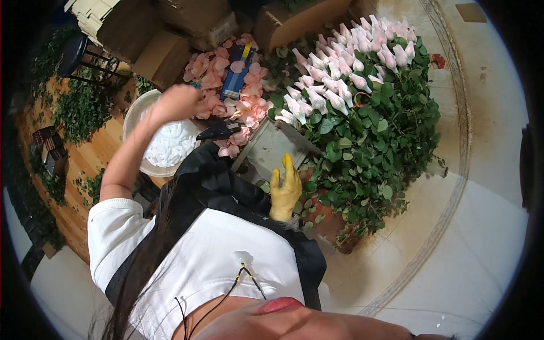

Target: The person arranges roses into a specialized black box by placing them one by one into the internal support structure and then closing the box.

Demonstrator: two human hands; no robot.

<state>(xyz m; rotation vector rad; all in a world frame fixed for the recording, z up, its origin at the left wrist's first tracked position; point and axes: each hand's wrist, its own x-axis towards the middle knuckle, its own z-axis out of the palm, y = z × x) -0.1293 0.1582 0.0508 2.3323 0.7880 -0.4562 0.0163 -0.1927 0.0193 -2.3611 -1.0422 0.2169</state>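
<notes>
My bare left hand is raised at the upper left, between a pale bucket and loose pink petals. Its fingers are smeared by motion, so what they hold, if anything, cannot be told. White soft pieces, perhaps net sleeves, fill the bucket. My right hand wears a yellow glove; its fingers point up, thumb apart, with nothing visible in them. Beside it, to the right, stand many long-stemmed pink roses, their heads in white sleeves above green leaves. A black tool lies by the petals.
A grey box-like stand is just ahead of my right hand. A blue object with a yellow end lies among the petals. Cardboard boxes stack at the back. A black stool and cut leaves occupy the left floor.
</notes>
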